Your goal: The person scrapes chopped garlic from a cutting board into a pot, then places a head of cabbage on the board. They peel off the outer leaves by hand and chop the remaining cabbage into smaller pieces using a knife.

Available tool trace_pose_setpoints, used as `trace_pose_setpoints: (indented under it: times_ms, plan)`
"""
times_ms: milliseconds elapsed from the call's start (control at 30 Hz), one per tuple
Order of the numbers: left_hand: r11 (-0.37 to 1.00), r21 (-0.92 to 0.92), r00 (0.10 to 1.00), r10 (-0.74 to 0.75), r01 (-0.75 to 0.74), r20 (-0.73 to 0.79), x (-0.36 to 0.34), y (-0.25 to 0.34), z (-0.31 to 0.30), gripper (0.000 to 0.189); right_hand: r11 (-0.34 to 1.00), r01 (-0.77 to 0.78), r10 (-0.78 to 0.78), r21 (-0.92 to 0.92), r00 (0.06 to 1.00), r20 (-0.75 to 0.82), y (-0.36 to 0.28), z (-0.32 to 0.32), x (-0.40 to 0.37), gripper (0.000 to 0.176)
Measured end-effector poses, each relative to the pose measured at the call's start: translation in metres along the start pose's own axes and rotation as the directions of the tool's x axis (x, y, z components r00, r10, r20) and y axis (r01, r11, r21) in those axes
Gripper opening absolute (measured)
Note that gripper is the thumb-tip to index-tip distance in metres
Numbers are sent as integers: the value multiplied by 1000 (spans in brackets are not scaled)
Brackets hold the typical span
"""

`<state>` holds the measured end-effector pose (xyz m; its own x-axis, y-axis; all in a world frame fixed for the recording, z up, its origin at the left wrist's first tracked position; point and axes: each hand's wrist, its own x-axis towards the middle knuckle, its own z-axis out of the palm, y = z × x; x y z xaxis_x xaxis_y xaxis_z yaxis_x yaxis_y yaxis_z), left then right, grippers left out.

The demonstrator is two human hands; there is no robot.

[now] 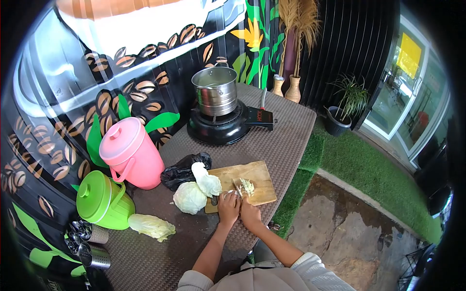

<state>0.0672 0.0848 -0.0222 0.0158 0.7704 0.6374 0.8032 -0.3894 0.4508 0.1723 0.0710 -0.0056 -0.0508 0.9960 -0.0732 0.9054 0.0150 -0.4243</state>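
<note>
My right hand (250, 213) is closed around a knife (237, 185), its blade pointing away from me over the wooden cutting board (264, 182). Right beside it, my left hand (229, 207) has its fingers bent down on the board over a pale vegetable piece, mostly hidden under the fingertips. Finely cut pale shreds (246, 187) lie in a small heap just past the blade. Touching the board's left side are a cabbage head (190, 198) and a loose cabbage leaf (208, 182).
A steel pot (215, 92) stands on a black gas stove (216, 127) at the back. Leftward are a black plastic bag (182, 172), a pink lidded jug (141, 160), a green lidded jug (109, 206), a long leafy cabbage (151, 227) and metal utensil holders (94, 254).
</note>
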Motion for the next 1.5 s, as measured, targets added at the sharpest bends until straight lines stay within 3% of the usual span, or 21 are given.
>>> trace_pose_setpoints:
  times_ms: [100, 300, 533, 600, 733, 833, 1033, 1200, 1300, 1433, 1500]
  plan:
    - [1000, 9, 1000, 12, -12, 12, -2, 0, 0, 13, 992, 124, -122, 13, 990, -76, 6, -4, 10, 24]
    - [1000, -17, 1000, 5, -5, 5, -1, 0, 0, 14, 999, 39, -38, 11, 999, -31, 1, -9, -7, 23]
    - [1000, -23, 1000, 18, -17, 8, 1, 0, -2, 15, 990, 136, -135, 34, 991, -23, 2, -18, 3, 25]
    - [999, -34, 1000, 6, -5, 7, 2, 0, -2, 14, 998, 26, -24, 59, 999, -46, -2, -15, -4, 26]
    - [998, -62, 1000, -5, 5, 6, 1, 1, -4, 13, 996, 83, -82, 12, 994, -66, 2, -7, 9, 26]
    - [999, -55, 1000, -4, 4, 3, 1, 2, -2, 13, 993, 114, -115, 39, 993, 40, -2, -25, 6, 23]
    - [998, -60, 1000, -12, 13, 13, 2, 3, -6, 16, 999, 33, -33, 16, 999, 3, -2, -6, 4, 24]
    - [998, -55, 1000, -3, 4, 7, 3, 4, -6, 15, 989, 124, -128, 76, 990, 56, 6, -25, 7, 26]
    - [998, -61, 1000, -3, 2, -7, 3, 3, -5, 14, 996, 19, -22, 86, 999, 38, 2, -11, -6, 28]
    - [996, -82, 1000, -26, 25, -8, 2, 3, -4, 12, 997, 52, -50, 61, 998, -31, 1, -11, 3, 26]
    - [995, -93, 999, -28, 27, -15, 2, 6, -5, 11, 993, 83, -88, 79, 994, 58, 3, -21, 13, 27]
